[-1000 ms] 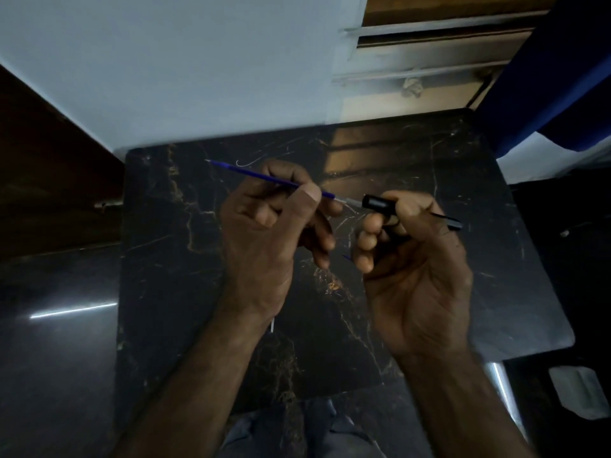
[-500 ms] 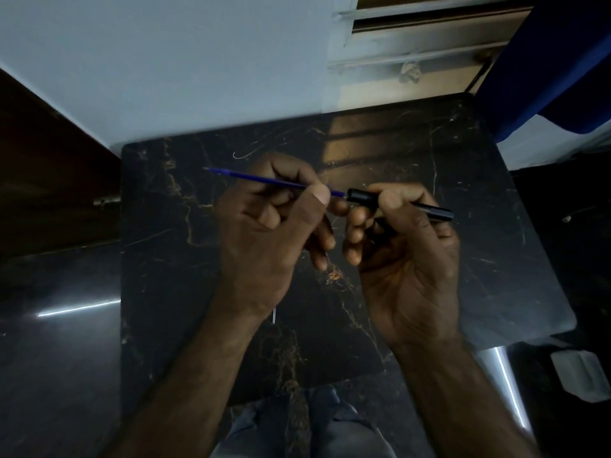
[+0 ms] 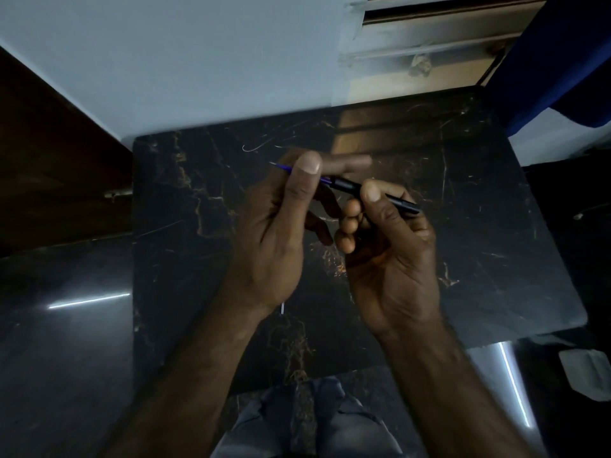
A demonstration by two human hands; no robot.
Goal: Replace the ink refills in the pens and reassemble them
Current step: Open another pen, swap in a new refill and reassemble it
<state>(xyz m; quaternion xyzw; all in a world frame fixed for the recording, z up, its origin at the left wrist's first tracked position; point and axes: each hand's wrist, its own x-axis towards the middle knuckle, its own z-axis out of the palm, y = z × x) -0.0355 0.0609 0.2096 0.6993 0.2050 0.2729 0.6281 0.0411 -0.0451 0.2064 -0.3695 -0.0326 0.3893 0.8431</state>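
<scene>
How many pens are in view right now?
1. The black pen barrel is in the right hand, above the marble table; the left hand holds a blue refill at its open end. The hands could hide more.

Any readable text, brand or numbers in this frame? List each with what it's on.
None readable.
black pen barrel: no print shows on the visible part.
blue refill: no markings visible.
marble tabletop: veins and scratches only.
pale object at lower right: too blurred to tell.
</scene>
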